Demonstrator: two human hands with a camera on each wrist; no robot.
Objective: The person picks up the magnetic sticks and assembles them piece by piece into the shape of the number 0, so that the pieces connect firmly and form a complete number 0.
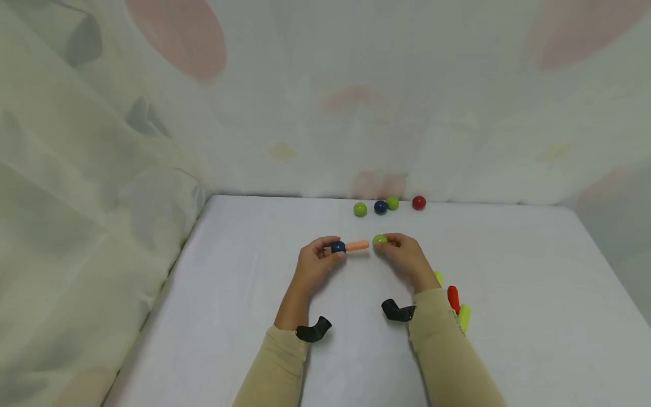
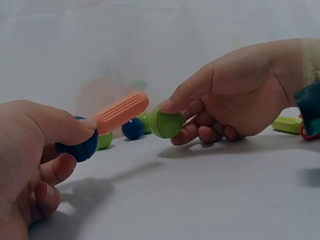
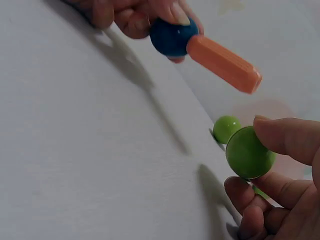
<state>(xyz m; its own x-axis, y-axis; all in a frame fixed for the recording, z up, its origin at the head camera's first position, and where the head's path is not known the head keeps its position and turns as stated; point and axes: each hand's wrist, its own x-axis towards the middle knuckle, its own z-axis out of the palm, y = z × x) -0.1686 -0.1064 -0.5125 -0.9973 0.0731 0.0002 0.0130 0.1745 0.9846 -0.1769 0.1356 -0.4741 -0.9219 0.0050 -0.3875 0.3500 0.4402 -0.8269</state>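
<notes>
My left hand [image 1: 314, 264] pinches a dark blue ball [image 2: 79, 145] between thumb and fingers, above the white table. An orange ridged rod [image 3: 223, 63] sticks out of that ball, pointing toward the other hand. Across a small gap, my right hand [image 1: 408, 261] holds a green ball [image 2: 166, 123] by thumb and fingertips. A seam line runs round the green ball in the left wrist view. The rod's free end and the green ball stand apart in the head view.
Along the table's back edge lie a green ball [image 1: 360, 209], a blue ball [image 1: 380, 207], another green ball [image 1: 393, 202] and a red ball [image 1: 419, 202]. Beside the right forearm are a red rod [image 1: 453, 298] and yellow-green rods [image 1: 464, 317], partly hidden by the sleeve.
</notes>
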